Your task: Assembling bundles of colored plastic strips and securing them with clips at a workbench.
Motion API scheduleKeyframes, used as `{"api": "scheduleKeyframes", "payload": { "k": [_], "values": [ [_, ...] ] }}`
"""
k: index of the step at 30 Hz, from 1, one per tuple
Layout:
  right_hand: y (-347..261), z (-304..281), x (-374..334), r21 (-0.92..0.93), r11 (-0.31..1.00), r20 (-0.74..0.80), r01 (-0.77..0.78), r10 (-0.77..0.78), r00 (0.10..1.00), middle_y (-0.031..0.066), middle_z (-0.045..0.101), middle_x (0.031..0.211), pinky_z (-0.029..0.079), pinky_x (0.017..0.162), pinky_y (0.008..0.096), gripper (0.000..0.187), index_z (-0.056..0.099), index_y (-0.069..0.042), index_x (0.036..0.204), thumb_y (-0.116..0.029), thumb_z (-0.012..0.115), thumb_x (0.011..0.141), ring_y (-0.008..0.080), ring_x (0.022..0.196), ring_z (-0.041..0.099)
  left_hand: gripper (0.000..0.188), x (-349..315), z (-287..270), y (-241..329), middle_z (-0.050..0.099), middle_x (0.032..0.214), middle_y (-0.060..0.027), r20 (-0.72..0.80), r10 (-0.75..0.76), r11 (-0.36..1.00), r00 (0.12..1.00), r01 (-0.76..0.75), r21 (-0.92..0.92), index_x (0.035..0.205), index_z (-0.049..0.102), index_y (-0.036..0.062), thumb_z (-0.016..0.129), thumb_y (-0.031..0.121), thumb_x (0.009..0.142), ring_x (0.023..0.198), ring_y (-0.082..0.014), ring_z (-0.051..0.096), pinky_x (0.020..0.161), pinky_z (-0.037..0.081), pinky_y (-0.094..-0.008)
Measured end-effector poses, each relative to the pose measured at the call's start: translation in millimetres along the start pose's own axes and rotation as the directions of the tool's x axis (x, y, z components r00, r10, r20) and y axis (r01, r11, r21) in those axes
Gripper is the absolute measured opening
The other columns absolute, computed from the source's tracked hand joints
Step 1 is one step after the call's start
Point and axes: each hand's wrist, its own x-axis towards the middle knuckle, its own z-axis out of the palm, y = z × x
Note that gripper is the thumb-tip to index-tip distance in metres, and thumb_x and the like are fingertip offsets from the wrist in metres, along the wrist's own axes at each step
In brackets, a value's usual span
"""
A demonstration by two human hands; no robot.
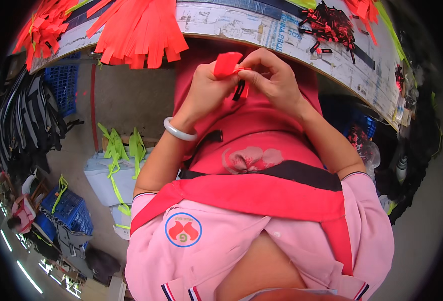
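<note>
Above my lap, close to the table's near edge, both hands meet on one red strip (227, 63) of flat ribbon-like material. My left hand (207, 91) is closed round the strip, its wide end standing up beyond the fingers. My right hand (274, 83) pinches the strip between thumb and forefinger at its right side. A small black piece (239, 91), perhaps a buckle or slider, hangs just below the fingertips; its exact shape is hard to make out. A bundle of red strips (140, 32) drapes over the table edge, up and left of my hands.
On the worn white table (221, 21) lies a pile of small black-and-red pieces (329, 25) at right, with more red strips (42, 32) at far left. Blue crates (67, 208), white bundles with yellow-green ties (108, 173) and hanging black straps (28, 110) stand at left.
</note>
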Motion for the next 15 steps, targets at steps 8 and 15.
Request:
{"api": "scheduleKeyframes", "payload": {
  "k": [8, 15],
  "values": [
    [21, -22, -2, 0.08, 0.955, -0.174, -0.285, 0.295, 0.94, 0.0025, 0.064, 0.074, 0.047, 0.055, 0.0201, 0.014, 0.061, -0.001, 0.092, -0.015, 0.062, 0.092, 0.0055, 0.061, 0.055, 0.017, 34, 16, -38, 0.063, 0.073, -0.0046, 0.079, -0.309, 0.838, 0.948, 0.31, -0.449, 0.101, 0.063, -0.0026, 0.063, 0.011, 0.091, 0.059, -0.0116, 0.06, 0.058, 0.054, -0.0258],
    [37, -47, 18, -0.19, 0.947, -0.278, -0.257, 0.2, 0.94, 0.0064, 0.065, 0.068, 0.045, 0.045, 0.0239, 0.017, 0.057, 0.0, 0.089, -0.015, 0.056, 0.094, 0.0088, 0.054, 0.06, 0.02, 76, 41, -79, 0.059, 0.088, -0.0057, 0.27, -0.361, 0.491, 0.893, 0.428, -0.759, 0.111, 0.055, -0.001, 0.049, 0.013, 0.097, 0.07, -0.0109, 0.056, 0.064, 0.053, -0.0246]
  ]
}}
